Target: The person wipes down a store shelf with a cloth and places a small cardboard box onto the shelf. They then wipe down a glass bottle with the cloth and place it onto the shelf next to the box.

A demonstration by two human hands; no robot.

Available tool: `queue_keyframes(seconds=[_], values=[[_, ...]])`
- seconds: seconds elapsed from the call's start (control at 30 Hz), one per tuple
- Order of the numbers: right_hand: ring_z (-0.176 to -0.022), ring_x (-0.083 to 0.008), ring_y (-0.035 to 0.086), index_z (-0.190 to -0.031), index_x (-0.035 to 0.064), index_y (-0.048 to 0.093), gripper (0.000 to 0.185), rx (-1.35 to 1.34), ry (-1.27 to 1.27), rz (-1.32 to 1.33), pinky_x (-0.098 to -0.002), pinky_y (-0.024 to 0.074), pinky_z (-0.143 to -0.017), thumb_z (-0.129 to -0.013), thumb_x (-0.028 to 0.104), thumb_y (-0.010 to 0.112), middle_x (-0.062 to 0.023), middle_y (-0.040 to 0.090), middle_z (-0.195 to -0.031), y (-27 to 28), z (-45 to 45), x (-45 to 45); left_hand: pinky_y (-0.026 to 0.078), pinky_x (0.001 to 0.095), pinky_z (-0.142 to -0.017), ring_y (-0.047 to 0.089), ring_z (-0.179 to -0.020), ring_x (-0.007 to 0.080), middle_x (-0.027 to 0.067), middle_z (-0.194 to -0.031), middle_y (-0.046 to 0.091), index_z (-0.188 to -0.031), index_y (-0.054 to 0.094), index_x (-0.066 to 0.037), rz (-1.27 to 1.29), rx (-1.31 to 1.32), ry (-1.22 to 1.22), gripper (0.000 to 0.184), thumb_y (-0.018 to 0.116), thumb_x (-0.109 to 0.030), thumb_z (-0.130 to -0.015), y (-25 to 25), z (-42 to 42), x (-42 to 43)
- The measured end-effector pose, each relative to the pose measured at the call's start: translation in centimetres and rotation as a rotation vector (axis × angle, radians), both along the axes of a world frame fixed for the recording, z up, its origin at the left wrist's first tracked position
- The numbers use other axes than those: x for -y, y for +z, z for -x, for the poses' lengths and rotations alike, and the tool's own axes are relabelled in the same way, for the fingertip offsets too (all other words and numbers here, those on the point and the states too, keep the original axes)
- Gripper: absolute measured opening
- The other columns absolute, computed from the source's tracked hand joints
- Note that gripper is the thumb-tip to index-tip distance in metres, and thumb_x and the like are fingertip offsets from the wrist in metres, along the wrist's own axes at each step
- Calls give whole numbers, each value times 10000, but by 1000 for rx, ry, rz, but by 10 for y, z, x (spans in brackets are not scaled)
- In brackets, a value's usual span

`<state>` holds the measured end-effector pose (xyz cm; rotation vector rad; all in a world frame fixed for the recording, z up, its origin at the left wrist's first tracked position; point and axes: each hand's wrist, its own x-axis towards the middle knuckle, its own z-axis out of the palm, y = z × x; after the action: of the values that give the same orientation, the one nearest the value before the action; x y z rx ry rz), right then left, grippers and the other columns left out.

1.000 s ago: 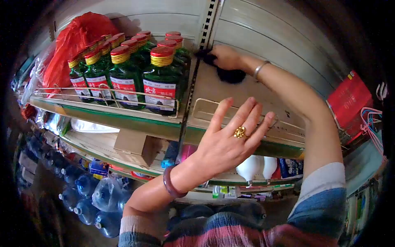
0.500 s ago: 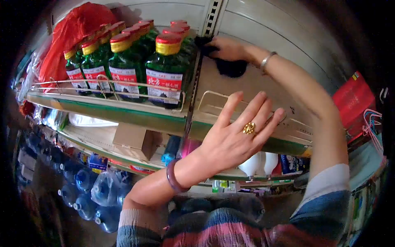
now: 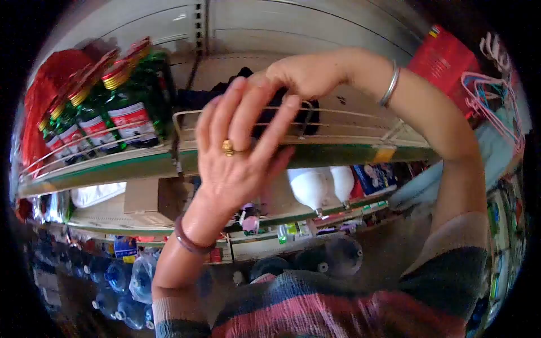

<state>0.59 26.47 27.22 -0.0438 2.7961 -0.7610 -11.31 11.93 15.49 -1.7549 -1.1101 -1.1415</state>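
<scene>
A dark cloth (image 3: 198,99) lies bunched on the upper shelf (image 3: 360,115), behind the wire guard. My right hand (image 3: 313,73), with a silver bangle at its wrist, is closed over the cloth, its fingertips partly hidden behind my left fingers. In front of the wire rail my left hand (image 3: 234,163) is raised with fingers apart, wearing a gold ring and a reddish-brown bangle. Nothing shows in its grasp. To its left stand green glass bottles (image 3: 132,115) with red and yellow caps and red-and-white labels.
A cardboard box (image 3: 149,197) and white bulbs (image 3: 310,188) sit on the shelf below. Large blue water bottles (image 3: 115,276) stand lower left. At right are a red package (image 3: 445,62) and wire hangers (image 3: 496,101). A wire guard (image 3: 349,127) edges the upper shelf.
My view has shifted right, so the bottles now sit farther left. My right hand has moved away from the divider with the dark cloth, and my left hand has come closer to it.
</scene>
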Motion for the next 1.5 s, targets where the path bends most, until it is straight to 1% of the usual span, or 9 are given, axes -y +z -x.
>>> queue_keyframes(seconds=[0.2, 0.43, 0.7, 0.87, 0.97, 1.13, 1.23, 1.33, 1.5], values=[[-1082, -269, 503, -1109, 56, 633, 487, 123, 10, -174, -370, 376, -973, -628, -21, 630, -107, 558, -1102, 14, -74, -17, 282, 450, -1032, 367, -1267, 306, 90, -1380, 377, -1294, 510, -207, 95, -35, 76, 683, 751, -274, -658, 4, -6, 6], [-1087, -272, 492, -1157, 84, 522, 637, 334, -534, -532, -367, 391, -943, -555, -8, 710, -113, 540, -1081, 20, -165, -4, 280, 426, -1013, 389, -1259, 244, 54, -1368, 395, -1268, 537, -226, 66, -36, 94, 661, 752, -278, -644, 4, -8, 7], [-1013, -199, 497, -1151, 118, 509, 584, 628, -1046, -195, -349, 486, -806, -628, 77, 765, -68, 480, -1110, 23, -205, -34, 261, 440, -1025, 410, -1243, 235, 58, -1350, 416, -1280, 524, -209, 109, -54, 100, 642, 727, -282, -675, 4, -6, 8], [-936, -184, 479, -1036, 63, 533, 468, 462, -931, -237, -323, 415, -818, -626, 92, 758, -60, 520, -974, 10, -192, -38, 259, 456, -1037, 420, -1235, 251, 73, -1337, 433, -1302, 498, -184, 101, -61, 74, 673, 733, -265, -676, 3, -3, 4], [-941, -179, 476, -1045, 49, 530, 477, 385, -727, -404, -328, 417, -820, -624, 113, 746, -66, 524, -972, 9, -154, -34, 259, 459, -1035, 426, -1230, 250, 71, -1337, 434, -1299, 498, -182, 109, -51, 59, 668, 729, -264, -678, 3, -3, 6], [-926, -211, 568, -1154, -2, 530, 491, 253, -782, -390, -324, 474, -778, -725, 192, 670, -122, 596, -1035, 3, -60, -3, 256, 463, -1035, 426, -1229, 250, 72, -1351, 426, -1307, 486, -184, 98, -56, 30, 679, 730, -257, -678, 3, -2, 5], [-946, -224, 587, -1157, -39, 526, 482, 142, -876, -179, -330, 483, -788, -762, 197, 670, -167, 596, -1081, 9, -29, 18, 254, 466, -1036, 427, -1228, 253, 76, -1353, 425, -1312, 480, -186, 85, -56, 22, 681, 728, -259, -682, 1, 0, 4], [-943, -215, 597, -1103, -44, 548, 343, -298, -1081, 459, -343, 491, -811, -813, 127, 614, -167, 613, -1050, -12, -18, 10, 254, 464, -1040, 430, -1225, 259, 81, -1345, 431, -1311, 478, -169, 95, -43, 7, 681, 730, -255, -684, 3, -1, 4], [-953, -238, 612, -1026, -15, 586, 209, -1032, -904, 962, -379, 459, -921, -844, 79, 548, -136, 638, -1023, 0, -22, 4, 254, 468, -1043, 423, -1231, 260, 89, -1335, 432, -1323, 456, -139, 100, -51, 17, 708, 735, -259, -683, 4, 0, 5]])
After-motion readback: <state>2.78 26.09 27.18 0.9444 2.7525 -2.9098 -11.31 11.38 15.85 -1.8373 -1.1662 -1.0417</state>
